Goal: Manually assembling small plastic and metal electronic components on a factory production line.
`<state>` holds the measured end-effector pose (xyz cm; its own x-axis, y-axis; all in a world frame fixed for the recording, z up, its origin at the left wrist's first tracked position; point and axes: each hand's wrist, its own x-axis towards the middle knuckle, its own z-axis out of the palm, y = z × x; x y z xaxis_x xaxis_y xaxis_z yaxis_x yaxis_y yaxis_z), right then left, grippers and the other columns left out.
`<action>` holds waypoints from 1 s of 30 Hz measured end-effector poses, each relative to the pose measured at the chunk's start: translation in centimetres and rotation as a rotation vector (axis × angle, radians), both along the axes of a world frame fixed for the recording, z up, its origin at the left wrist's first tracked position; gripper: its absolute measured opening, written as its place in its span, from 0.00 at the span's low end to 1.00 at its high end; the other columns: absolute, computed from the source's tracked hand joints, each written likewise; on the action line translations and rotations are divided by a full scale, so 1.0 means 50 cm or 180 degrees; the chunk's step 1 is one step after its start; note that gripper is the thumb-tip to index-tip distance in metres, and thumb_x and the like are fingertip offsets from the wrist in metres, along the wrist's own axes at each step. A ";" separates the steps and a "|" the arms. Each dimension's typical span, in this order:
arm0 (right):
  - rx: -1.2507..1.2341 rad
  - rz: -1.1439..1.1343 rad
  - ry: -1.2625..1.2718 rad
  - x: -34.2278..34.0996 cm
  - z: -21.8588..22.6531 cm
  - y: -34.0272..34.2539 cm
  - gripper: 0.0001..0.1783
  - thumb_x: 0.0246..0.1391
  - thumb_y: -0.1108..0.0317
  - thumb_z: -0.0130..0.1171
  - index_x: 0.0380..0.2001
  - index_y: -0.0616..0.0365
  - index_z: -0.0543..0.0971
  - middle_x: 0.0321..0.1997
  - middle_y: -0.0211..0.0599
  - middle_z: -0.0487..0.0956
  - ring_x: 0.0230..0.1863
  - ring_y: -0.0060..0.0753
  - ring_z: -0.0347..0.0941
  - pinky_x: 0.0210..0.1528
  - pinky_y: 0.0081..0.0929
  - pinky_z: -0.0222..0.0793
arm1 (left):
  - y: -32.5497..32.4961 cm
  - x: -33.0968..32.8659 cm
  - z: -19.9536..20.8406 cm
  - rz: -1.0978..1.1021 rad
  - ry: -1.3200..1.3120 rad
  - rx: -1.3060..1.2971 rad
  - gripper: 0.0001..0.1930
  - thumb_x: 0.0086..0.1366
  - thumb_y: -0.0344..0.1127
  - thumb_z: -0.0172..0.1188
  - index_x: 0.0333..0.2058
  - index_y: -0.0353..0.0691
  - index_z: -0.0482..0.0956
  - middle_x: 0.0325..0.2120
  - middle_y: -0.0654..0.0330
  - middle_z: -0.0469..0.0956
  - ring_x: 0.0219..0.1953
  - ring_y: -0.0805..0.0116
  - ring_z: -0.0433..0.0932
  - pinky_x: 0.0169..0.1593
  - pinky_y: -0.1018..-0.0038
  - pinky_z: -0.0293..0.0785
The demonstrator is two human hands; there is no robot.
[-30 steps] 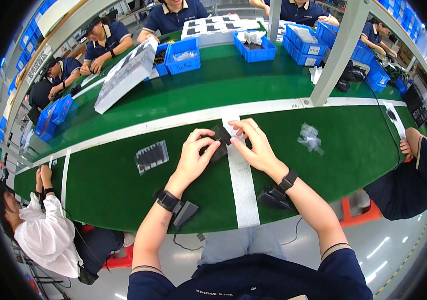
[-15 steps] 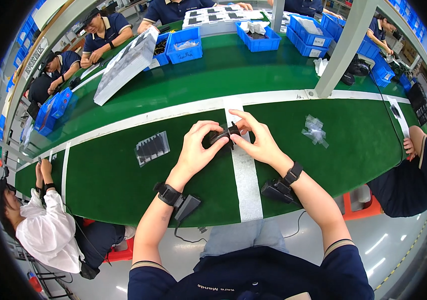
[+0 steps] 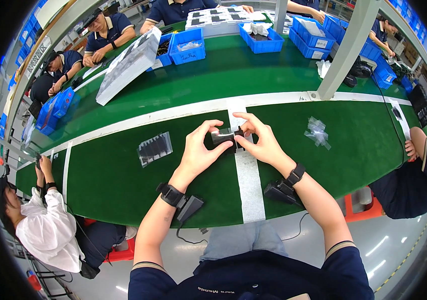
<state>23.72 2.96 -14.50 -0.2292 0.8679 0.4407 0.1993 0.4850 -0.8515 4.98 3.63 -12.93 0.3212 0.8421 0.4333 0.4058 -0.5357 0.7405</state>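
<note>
Between my two hands, above the white strip across the green table, is a small black plastic part [image 3: 227, 136] with a shiny face; its exact kind I cannot make out. My left hand [image 3: 201, 150] pinches its left end between thumb and fingers. At the other end, the thumb and fingers of my right hand [image 3: 259, 142] close on it. Left of my hands lies a clear sheet with a row of black strips [image 3: 155, 149]. A loose pile of clear film pieces [image 3: 317, 133] rests on the table to the right.
A grey metal post [image 3: 346, 52] rises beyond the white border line. Blue bins [image 3: 187, 46] and a slanted stack of white trays [image 3: 127, 67] stand farther back. Black devices with cables [image 3: 190, 207] hang from my wrists. Co-workers sit on both sides and across.
The black part has turned between my fingers, so its shiny face now shows and it lies more level. Both hands still hold it in nearly the same place.
</note>
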 end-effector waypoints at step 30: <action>-0.1091 0.0250 0.0195 0.012 -0.011 0.007 0.06 0.51 0.72 0.58 0.24 0.61 0.73 0.24 0.21 0.71 0.24 0.09 0.63 0.26 0.12 0.60 | 0.010 -0.006 -0.011 -0.0512 -0.0994 -0.1074 0.13 0.59 0.24 0.55 0.43 0.32 0.69 0.29 0.62 0.74 0.32 0.80 0.73 0.38 0.83 0.69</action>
<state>24.30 3.32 -15.04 -0.2833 0.9485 0.1420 0.1163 0.1809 -0.9766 4.71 4.11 -13.46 0.3570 0.9025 0.2410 0.0684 -0.2826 0.9568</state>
